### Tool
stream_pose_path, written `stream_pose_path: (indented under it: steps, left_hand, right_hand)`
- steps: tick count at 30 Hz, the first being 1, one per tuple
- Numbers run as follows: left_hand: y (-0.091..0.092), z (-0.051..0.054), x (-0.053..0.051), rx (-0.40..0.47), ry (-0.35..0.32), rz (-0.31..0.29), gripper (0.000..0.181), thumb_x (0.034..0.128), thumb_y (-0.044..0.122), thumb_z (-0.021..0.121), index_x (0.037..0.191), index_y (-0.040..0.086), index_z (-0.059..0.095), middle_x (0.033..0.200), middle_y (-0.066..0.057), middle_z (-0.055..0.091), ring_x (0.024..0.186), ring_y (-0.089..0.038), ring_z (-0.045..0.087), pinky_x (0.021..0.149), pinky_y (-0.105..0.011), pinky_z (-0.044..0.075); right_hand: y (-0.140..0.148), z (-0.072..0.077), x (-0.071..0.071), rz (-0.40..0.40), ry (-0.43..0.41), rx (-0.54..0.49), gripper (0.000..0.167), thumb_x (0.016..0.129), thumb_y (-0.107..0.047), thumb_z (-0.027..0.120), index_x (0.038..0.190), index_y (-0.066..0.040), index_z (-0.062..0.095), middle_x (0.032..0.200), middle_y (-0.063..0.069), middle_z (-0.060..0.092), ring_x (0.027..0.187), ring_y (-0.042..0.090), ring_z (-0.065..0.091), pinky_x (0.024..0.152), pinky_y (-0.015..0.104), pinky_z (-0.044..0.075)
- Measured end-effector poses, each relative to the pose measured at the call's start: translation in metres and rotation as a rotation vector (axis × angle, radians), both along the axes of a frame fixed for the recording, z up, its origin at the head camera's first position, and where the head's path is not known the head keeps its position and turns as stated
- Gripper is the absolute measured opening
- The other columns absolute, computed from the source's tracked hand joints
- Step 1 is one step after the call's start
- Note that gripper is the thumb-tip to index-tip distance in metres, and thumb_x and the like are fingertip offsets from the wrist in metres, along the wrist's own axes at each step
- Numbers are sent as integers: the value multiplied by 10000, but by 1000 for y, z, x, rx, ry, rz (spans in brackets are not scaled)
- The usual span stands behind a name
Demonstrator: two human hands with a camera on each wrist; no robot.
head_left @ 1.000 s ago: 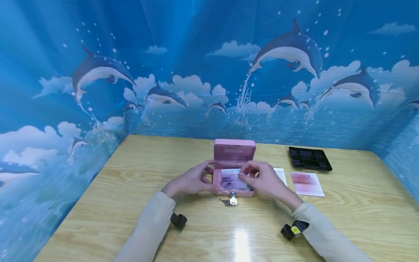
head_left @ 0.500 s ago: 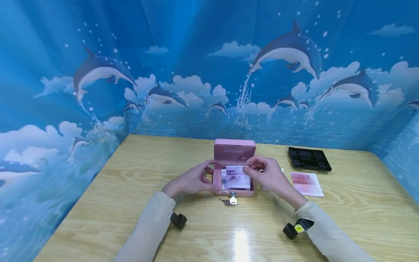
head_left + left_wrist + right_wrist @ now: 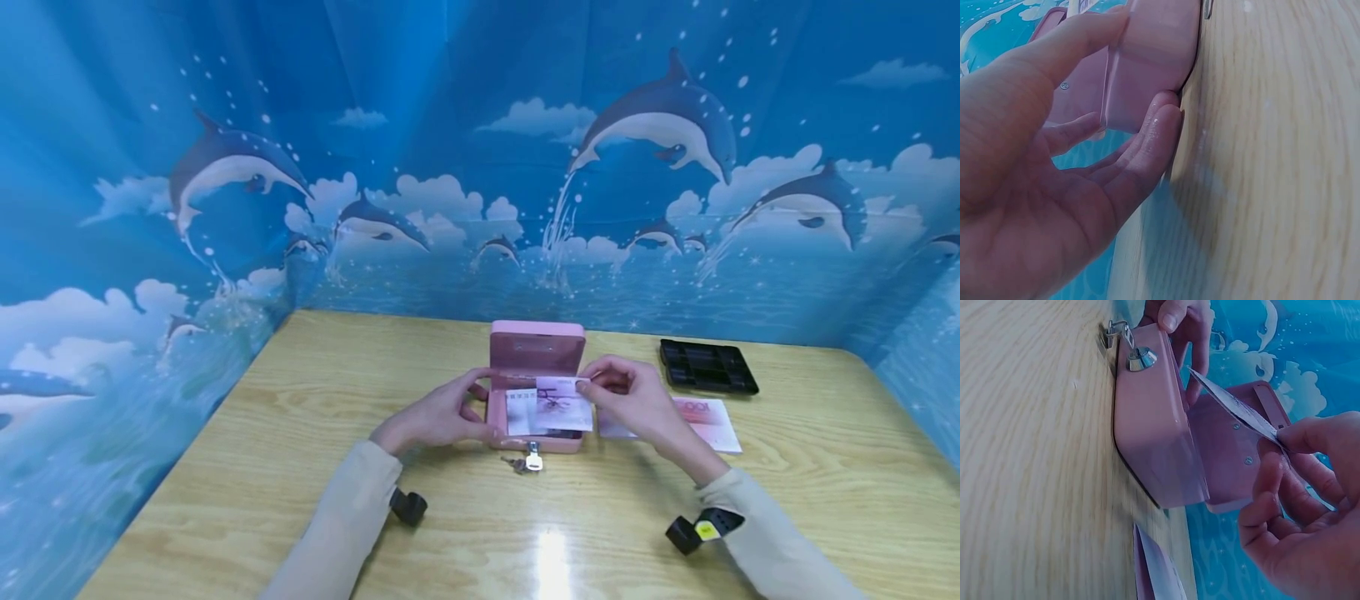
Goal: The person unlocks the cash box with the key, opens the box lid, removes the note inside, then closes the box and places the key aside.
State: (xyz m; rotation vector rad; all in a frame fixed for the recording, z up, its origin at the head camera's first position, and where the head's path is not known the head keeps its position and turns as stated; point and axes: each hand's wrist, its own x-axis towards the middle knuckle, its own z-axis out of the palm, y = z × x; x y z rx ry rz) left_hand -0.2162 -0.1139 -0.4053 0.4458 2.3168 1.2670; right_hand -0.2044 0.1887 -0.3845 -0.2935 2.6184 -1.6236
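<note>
A blue dolphin-printed fabric backdrop [image 3: 450, 108] wraps from nine through twelve to three o'clock around a pale wood-grain table [image 3: 360, 358] (a white light reflection [image 3: 553, 560] gleams at six).

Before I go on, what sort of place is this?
Probably an indoor spot set up for recording tabletop work: a dolphin-print backdrop hangs behind the wood-grain table, and a small black device is worn at each wrist.
</note>
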Motion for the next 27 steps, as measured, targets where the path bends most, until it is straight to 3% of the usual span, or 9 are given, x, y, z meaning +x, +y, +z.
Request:
stream_pose_path:
  steps: [8,19,27]
  left_hand:
    - [-1,-1,0,5,-9,0,962,815,336,873,1593,332,306,1415,-73,555,1070,-177,685,989,-411,569]
    - [-1,-1,-1,9,-12,2,956,816,332,872,1589,341,309,1405,-68,562,1066,-173,686,984,-406,569]
    - [-1,-2,-1,-4,-12,4,947,814,353,872,1581,366,317,1405,-52,563,1068,-165,680,990,-409,564]
  right_hand:
    - [10,2,4,-6,-11,-37,234,942,-198,751,1072,-11,694,907,93,745,647,127,657,588,306,585]
    - [28,5,11,-13,-15,-2,273,972,-247,719,1123,-22,685,901,57,730,633,124,653,536,322,551]
    - [42,5,15,-53,-32,27,272,984,-248,702,1151,-35,672,921,50,719,651,137,657,556,378,592]
